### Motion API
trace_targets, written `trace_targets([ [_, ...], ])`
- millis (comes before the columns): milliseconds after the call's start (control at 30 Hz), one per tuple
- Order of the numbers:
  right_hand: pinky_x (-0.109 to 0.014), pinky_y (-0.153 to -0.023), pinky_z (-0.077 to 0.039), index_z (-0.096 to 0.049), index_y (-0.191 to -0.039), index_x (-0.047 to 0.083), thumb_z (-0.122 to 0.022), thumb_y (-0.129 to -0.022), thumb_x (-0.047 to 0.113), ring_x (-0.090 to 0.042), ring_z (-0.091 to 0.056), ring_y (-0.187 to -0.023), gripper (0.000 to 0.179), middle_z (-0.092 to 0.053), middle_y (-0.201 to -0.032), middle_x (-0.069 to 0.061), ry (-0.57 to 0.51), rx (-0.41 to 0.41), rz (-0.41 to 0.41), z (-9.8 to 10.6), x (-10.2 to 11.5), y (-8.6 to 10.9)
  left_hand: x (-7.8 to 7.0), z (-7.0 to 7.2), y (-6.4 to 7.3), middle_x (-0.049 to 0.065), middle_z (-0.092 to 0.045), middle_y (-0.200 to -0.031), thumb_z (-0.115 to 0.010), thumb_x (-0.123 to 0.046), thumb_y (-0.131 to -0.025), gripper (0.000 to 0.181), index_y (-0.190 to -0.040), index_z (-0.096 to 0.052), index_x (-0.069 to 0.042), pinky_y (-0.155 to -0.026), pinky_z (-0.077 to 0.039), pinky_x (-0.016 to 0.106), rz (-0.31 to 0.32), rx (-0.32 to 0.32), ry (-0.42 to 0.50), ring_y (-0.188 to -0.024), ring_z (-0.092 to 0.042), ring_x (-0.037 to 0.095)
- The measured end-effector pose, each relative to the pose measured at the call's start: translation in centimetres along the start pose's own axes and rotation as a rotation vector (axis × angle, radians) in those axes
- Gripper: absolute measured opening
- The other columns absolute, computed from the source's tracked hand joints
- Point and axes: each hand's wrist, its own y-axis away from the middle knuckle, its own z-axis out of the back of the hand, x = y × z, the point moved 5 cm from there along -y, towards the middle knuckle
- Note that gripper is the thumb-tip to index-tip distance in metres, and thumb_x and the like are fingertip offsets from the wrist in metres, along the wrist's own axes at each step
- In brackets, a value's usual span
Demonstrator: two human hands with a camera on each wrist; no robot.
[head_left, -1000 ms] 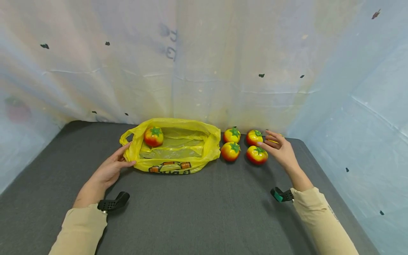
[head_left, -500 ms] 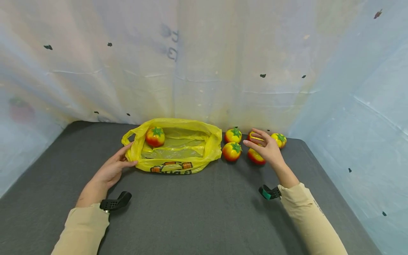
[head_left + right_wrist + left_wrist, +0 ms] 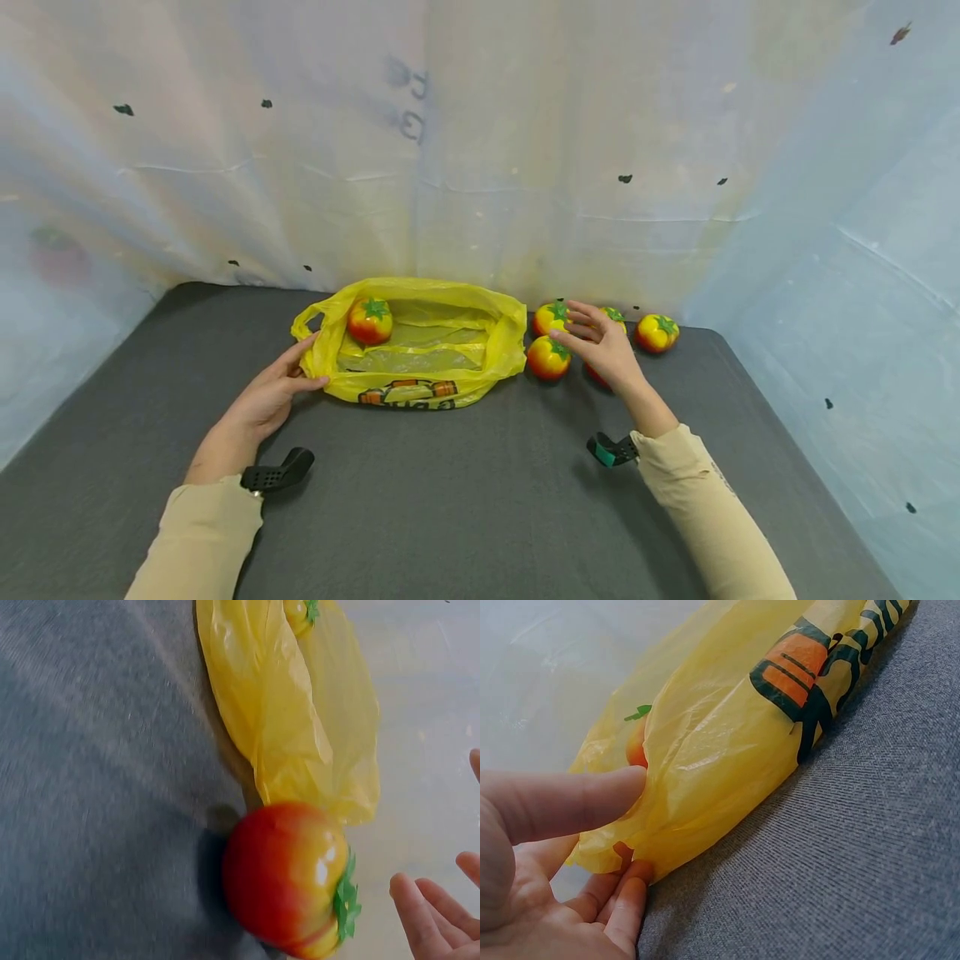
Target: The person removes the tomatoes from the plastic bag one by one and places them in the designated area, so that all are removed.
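Note:
A yellow plastic bag point(image 3: 420, 392) lies with its mouth spread, and one red-and-yellow tomato point(image 3: 367, 323) sits inside at its left end. My left hand point(image 3: 273, 396) holds the bag's left end, thumb on the front and fingers around the side, as the left wrist view shows. Over the tomatoes on the right hovers my right hand point(image 3: 603, 350), fingers spread and nothing held. Its fingertips overlap the two tomatoes nearest the bag, of which the front one point(image 3: 547, 360) shows large in the right wrist view point(image 3: 285, 877). Others are partly hidden behind the hand.
Another tomato point(image 3: 657, 333) stands apart at the far right. All rest on a dark grey cloth-covered table point(image 3: 450, 508). Pale plastic sheeting point(image 3: 480, 167) hangs close behind the table's back edge and along the right side.
My right hand has moved left across the tomatoes, from the rightmost one towards those beside the bag, uncovering the far-right tomato. The left hand keeps its place on the bag.

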Motion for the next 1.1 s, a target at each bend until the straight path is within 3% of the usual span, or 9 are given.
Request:
trace_targets([
  [267, -0.051, -0.103, -0.041, -0.043, -0.144, 0.016, -0.069, -0.089, 0.03, -0.036, -0.046, -0.131, 0.063, -0.044, -0.145, -0.018, -0.013, 0.027, -0.007, -1.9, 0.5, -0.4, 0.0, 0.0, 0.0, 0.012, 0.012, -0.161, -0.059, -0.003, -0.093, 0.086, -0.156, -0.004, -0.022, -0.111, 0.011, 0.061, -0.004, 0.004, 0.013, -0.145, 0.004, 0.035],
  [400, -0.05, -0.102, -0.042, -0.042, -0.144, 0.011, -0.068, -0.09, 0.023, -0.038, -0.045, -0.131, 0.061, -0.044, -0.144, -0.021, -0.037, 0.052, -0.005, -2.6, 1.8, -0.1, 0.0, -0.1, 0.0, 0.011, 0.013, -0.161, -0.059, -0.004, -0.093, 0.086, -0.156, -0.004, -0.022, -0.111, 0.011, 0.062, -0.011, 0.011, 0.011, -0.145, 0.004, 0.035],
  [600, -0.048, -0.099, -0.045, -0.044, -0.143, 0.012, -0.068, -0.089, 0.026, -0.033, -0.051, -0.127, 0.061, -0.048, -0.141, -0.018, -0.03, 0.062, 0.034, -3.8, 1.1, -0.9, 0.0, 0.1, 0.0, 0.009, 0.014, -0.161, -0.06, -0.005, -0.093, 0.086, -0.156, -0.004, -0.023, -0.109, 0.012, 0.064, 0.002, 0.004, 0.01, -0.145, 0.006, 0.035],
  [1100, -0.047, -0.1, -0.045, -0.043, -0.144, 0.013, -0.068, -0.09, 0.026, -0.031, -0.05, -0.128, 0.062, -0.046, -0.143, -0.018, -0.06, 0.126, 0.059, -7.8, 1.9, -1.8, 0.1, 0.1, 0.2, 0.007, 0.017, -0.16, -0.06, -0.006, -0.093, 0.087, -0.156, -0.004, -0.024, -0.108, 0.014, 0.065, 0.0, 0.009, 0.007, -0.146, 0.01, 0.034],
])
